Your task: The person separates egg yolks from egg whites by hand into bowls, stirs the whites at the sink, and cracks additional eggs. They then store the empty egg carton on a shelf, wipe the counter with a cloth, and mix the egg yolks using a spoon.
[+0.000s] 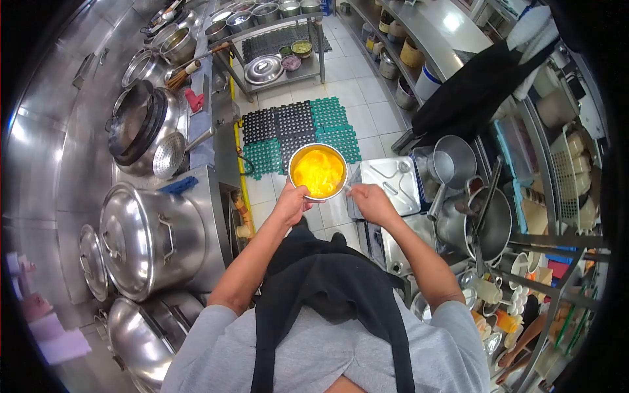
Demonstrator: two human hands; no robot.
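A round metal pot (290, 171) with a short handle is held in front of my body, its opening facing up. Inside it is a bright yellow liquid (318, 171) that looks like beaten egg. My left hand (293, 206) grips the pot's lower left side, thumb near the rim and fingers curled beneath. On the other side, my right hand (373, 203) is closed at the handle, which its fingers mostly hide. Below the pot lies the tiled floor with black and green mats (298, 128).
At left, a large lidded stockpot (154, 239), a wok (137, 124) and a perforated ladle (170, 155) stand along the counter. A square tin (388, 183) and several pans (452, 160) are close on my right. Ahead is a metal table (308, 65) with bowls.
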